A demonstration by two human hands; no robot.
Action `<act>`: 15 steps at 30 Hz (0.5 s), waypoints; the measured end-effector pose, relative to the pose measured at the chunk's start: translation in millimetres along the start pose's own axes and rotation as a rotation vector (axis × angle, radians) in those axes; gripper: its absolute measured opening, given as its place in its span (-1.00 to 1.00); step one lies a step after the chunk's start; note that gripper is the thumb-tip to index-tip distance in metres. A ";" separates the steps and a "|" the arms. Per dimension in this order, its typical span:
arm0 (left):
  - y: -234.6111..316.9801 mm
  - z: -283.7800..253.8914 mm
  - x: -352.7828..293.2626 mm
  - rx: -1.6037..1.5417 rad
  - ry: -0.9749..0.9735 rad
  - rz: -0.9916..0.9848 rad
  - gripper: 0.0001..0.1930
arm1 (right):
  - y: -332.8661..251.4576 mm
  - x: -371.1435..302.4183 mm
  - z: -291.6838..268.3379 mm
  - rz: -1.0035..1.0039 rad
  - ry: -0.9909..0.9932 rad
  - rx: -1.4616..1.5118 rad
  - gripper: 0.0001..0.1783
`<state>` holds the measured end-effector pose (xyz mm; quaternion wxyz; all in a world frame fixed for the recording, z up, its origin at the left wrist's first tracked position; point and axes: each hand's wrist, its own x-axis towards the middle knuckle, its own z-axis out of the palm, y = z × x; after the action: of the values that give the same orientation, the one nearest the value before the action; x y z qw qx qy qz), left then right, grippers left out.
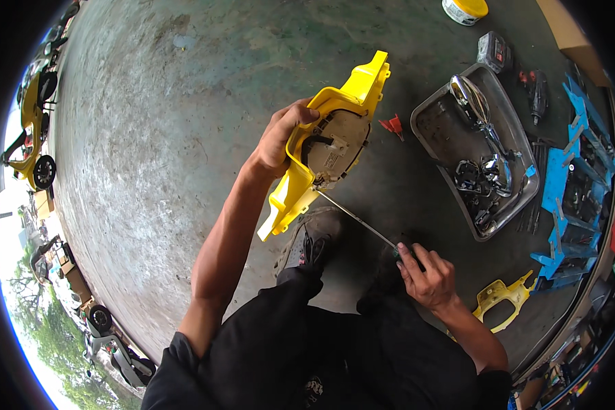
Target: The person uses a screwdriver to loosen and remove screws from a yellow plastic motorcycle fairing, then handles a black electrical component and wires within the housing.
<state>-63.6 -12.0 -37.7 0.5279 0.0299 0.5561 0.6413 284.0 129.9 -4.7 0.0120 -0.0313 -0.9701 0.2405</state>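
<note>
My left hand [280, 137] is closed on the left rim of a yellow plastic cover [297, 195], which looks like a scooter handlebar or headlight fairing. Its hollow back faces up, and a greyish rounded unit [335, 147] sits inside it. My right hand [427, 273] wraps round the handle of a long-shafted screwdriver [359, 220]. The screwdriver's tip meets the cover near the lower edge of the grey unit; the exact contact point is too small to make out. Most of the handle is hidden in my fingers.
To the right, a grey tray [417, 113] holds chrome parts. Beyond it stand a blue toolbox [560, 184] and a power tool [536, 96]. A red piece [393, 126] lies near the cover. Another yellow cover [488, 297] rests by my right forearm. My shoe [311, 239] is below.
</note>
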 end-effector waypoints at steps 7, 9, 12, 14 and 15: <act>1.3 0.4 -6.9 -0.006 -0.002 0.006 -0.41 | 3.5 1.2 7.8 0.641 -0.102 1.025 -0.58; 3.4 2.7 -10.0 -0.021 -0.019 0.006 -0.41 | 0.7 9.7 -7.7 1.141 -0.329 1.541 -0.57; 5.2 5.0 -8.6 0.000 -0.032 0.010 -0.40 | 3.1 8.6 -11.8 1.094 -0.325 1.494 -0.58; 4.1 6.7 -4.6 0.041 -0.031 0.025 -0.39 | 5.8 7.6 -14.1 1.062 -0.317 1.459 -0.58; 1.0 7.0 -4.0 0.070 -0.023 0.032 -0.38 | 5.6 6.7 -14.3 1.048 -0.317 1.446 -0.58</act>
<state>-58.1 -9.8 -32.1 0.5224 0.0646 0.5715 0.6296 278.2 141.9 5.4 -0.2158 -0.4203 -0.4344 0.7669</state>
